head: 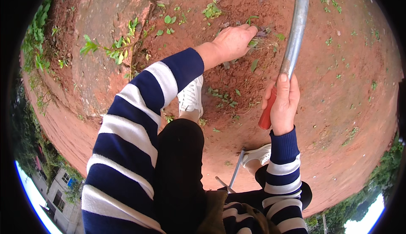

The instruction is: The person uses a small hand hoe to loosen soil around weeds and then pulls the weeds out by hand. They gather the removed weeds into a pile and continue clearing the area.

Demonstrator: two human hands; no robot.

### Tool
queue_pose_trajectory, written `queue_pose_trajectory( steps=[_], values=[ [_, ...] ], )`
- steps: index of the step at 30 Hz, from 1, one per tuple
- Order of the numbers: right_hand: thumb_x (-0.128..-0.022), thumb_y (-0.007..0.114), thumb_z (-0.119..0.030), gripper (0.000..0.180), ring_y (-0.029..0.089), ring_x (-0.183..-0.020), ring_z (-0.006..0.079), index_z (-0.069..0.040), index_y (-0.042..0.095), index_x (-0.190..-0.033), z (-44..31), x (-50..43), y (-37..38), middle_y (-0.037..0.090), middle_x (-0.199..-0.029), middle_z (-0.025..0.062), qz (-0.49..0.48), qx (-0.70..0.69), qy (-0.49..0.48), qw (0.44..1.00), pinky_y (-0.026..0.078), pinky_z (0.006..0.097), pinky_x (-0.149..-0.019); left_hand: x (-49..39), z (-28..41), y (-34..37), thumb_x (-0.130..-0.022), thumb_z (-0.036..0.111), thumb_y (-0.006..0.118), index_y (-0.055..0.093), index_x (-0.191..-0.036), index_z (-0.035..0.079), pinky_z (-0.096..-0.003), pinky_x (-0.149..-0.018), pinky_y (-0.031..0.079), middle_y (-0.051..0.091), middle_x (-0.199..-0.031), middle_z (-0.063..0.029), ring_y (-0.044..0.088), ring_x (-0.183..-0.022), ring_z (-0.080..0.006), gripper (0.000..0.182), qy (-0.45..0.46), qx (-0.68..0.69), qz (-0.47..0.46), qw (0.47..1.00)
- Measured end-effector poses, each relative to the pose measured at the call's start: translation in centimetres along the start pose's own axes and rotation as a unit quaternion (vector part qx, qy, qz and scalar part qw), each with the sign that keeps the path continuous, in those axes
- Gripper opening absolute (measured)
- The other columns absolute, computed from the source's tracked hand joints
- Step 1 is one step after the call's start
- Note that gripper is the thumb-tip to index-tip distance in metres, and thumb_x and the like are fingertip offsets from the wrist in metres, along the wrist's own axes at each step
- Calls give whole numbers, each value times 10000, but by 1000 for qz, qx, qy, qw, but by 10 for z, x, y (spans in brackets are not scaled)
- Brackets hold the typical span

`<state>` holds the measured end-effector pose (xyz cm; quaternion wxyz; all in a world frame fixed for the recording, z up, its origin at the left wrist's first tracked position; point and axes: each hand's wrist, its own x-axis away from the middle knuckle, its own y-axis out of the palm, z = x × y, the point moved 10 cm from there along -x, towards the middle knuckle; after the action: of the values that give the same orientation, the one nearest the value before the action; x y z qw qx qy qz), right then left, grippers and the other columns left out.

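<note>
My left hand (235, 42) is low over loosened red soil, its fingers curled on a clump of uprooted-looking weeds (262, 40); the fingertips are partly hidden. Stems, roots and purplish leaves stick out to the right of the fingers. In my right hand (285, 105) is a long metal tube handle (295, 34) with a red grip (268, 112) at its near end. My thumb lies along the metal just above the grip. The tube runs up past the top edge of the view, so its far end is out of sight.
Small green weeds (212, 10) dot the red soil (336, 107). A leafy seedling (119, 48) grows beside a flat rock slab (104, 18) on the left. My white shoes (191, 96) flank the dug patch. Metal stool-like legs (237, 167) stand beneath me.
</note>
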<state>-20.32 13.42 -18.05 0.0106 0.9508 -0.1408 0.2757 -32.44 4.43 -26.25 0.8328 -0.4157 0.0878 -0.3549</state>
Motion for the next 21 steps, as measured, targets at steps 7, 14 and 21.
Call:
queue_pose_trajectory(
  steps=[7,14,21],
  values=[
    [-1006,411,-347,284,441,-411,79,-86,431,-894,11,10,-9,466,-564,5,31,-20,5,999,362,210,-376,-9,-12,10,-849,143,591,534,-1082,21,-387,-689,556,612,-979,-193,644,-866,-325,269,-39,-49,-28,998],
    [-1004,414,-345,285,442,-407,83,-87,433,-885,22,22,-20,467,-564,7,46,-40,24,998,359,211,-370,8,44,61,-754,18,584,530,-1037,34,-424,-779,526,574,-1034,-149,624,-932,-335,289,52,-60,-139,987],
    [-1003,423,-335,273,443,-408,78,-91,432,-880,22,35,-26,471,-558,4,41,-18,9,999,356,213,-369,-36,-23,13,-821,21,512,548,-1091,37,-406,-825,520,514,-1220,-172,623,-987,-325,273,-12,-257,-82,963]
  ],
)
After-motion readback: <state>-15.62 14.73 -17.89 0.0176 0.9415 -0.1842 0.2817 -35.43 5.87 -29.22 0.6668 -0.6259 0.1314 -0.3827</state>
